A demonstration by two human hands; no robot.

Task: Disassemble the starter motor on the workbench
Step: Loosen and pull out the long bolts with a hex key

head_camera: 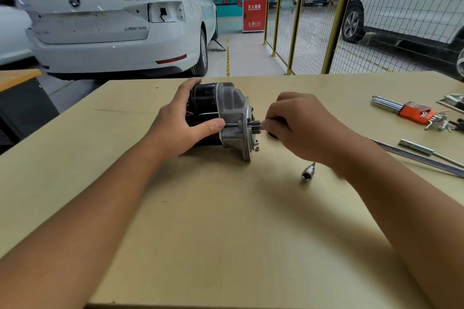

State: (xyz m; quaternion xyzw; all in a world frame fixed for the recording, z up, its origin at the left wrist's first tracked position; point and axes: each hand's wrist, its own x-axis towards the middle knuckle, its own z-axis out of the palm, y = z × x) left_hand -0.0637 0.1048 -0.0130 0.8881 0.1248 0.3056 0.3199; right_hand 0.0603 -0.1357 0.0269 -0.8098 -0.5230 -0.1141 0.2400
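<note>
The starter motor (226, 113) lies on its side in the middle of the workbench (226, 221), black body to the left, grey aluminium nose housing to the right. My left hand (183, 123) grips the black body, thumb pressed against the housing flange. My right hand (301, 128) has its fingers curled round a dark-handled tool, whose tip sits at the pinion gear (254, 125) on the motor's nose. Most of the tool is hidden in my palm. A small nut or washer (257, 149) lies by the flange.
A loose socket bit (308, 171) lies on the bench in front of my right wrist. At the right are an orange hex key set (414, 113), a long metal bar (421, 158) and a socket extension (424, 150). White cars and a yellow mesh fence stand beyond the bench.
</note>
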